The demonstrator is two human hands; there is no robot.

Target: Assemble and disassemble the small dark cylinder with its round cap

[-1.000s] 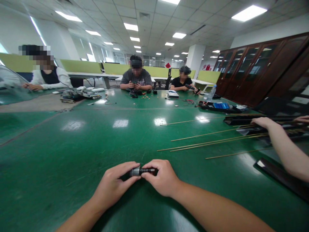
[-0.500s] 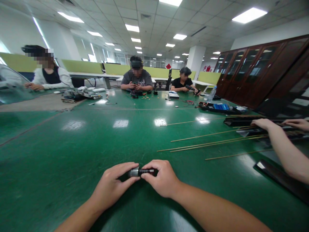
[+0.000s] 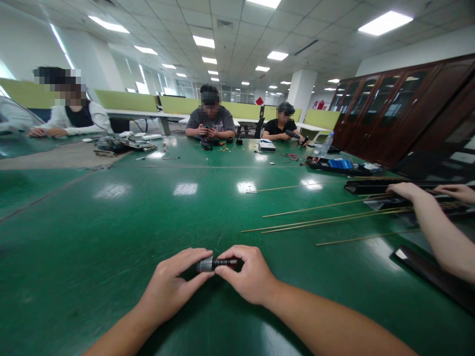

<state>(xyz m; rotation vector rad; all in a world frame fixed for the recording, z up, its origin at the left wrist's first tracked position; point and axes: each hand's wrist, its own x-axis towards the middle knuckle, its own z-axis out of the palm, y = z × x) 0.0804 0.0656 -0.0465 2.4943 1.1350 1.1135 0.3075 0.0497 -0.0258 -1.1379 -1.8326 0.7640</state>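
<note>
Low in the head view, a short cylindrical part [image 3: 206, 264] lies sideways between my two hands, just over the green table. Its left section is a grey metal barrel; a narrower dark ringed shaft [image 3: 223, 262] runs out to the right. My left hand [image 3: 177, 279] pinches the barrel between thumb and fingers. On the shaft, the thumb and index finger of my right hand [image 3: 248, 273] are closed. The part's far left end is hidden by my left fingers, and its exact kind cannot be made out.
Several thin brass-coloured rods [image 3: 315, 223] reach in from the right. Beside them a co-worker's hand [image 3: 406, 190] touches black trays; a long black piece [image 3: 430, 274] lies nearer. Across the green table [image 3: 111, 237], people sit among tools, a bottle [image 3: 327, 144] and electronic parts [image 3: 122, 144].
My hands and the cylindrical part have hardly moved; the right thumb shifts slightly left. At far left, the seated person's hands and head have moved a little.
</note>
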